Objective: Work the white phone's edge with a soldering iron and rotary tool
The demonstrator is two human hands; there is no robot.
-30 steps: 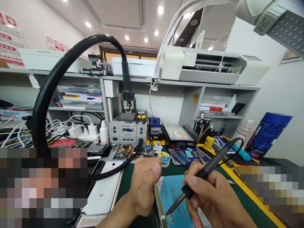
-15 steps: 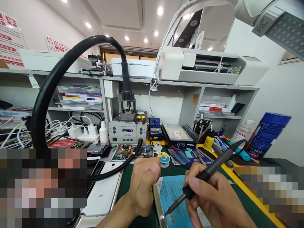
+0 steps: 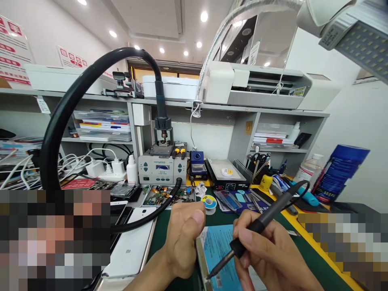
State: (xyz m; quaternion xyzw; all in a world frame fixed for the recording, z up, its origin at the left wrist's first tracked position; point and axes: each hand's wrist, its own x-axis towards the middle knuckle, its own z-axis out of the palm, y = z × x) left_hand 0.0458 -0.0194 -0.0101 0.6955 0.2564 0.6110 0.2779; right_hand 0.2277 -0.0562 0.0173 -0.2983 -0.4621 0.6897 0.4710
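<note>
Blue panel cropped below, lamp cropped right

I see the black-and-grey soldering iron slanting through the right hand, tip down at the pale edge of a blue printed piece, which lies between it and the left hand.
</note>
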